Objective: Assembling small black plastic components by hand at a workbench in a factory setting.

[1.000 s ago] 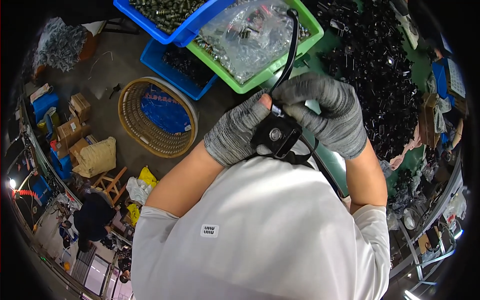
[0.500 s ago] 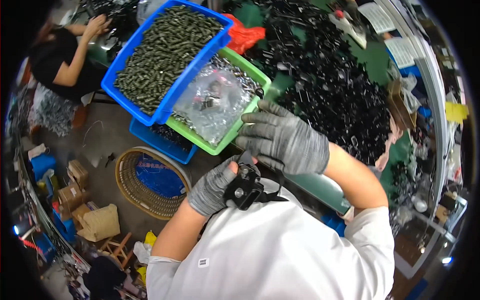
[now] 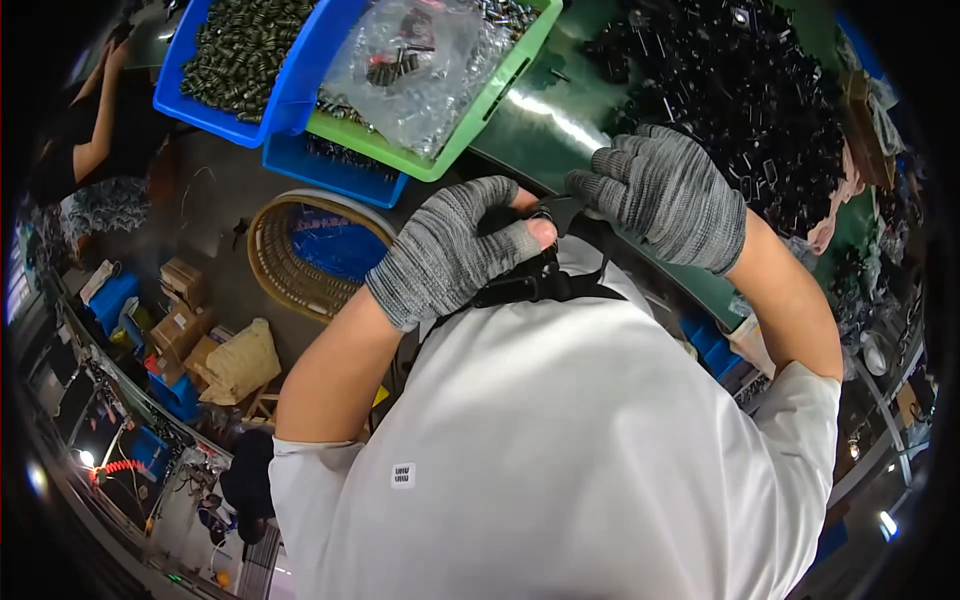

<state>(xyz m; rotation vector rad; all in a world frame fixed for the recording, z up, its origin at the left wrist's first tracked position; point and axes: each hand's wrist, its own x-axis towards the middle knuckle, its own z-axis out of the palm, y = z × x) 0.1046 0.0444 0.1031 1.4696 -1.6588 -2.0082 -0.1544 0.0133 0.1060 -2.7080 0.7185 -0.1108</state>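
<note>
My left hand, in a grey knit glove with a bare thumb tip, is closed around a small black part in front of my chest. Its thumb presses on the part; the rest of that grip is hidden. My right hand, gloved alike, has its fingers curled together at the part's other end. What exactly the part is cannot be made out. Just below it, a black strap crosses my white shirt.
Ahead stand a blue bin of coiled springs and a green bin with metal pieces and a plastic bag. Black parts cover the green table. A wicker basket stands at left. A co-worker's arm shows far left.
My view has tilted, so the bins sit higher in the picture. My right hand has moved from beside the green bin to the black part, its fingers curling in. My left hand has turned over.
</note>
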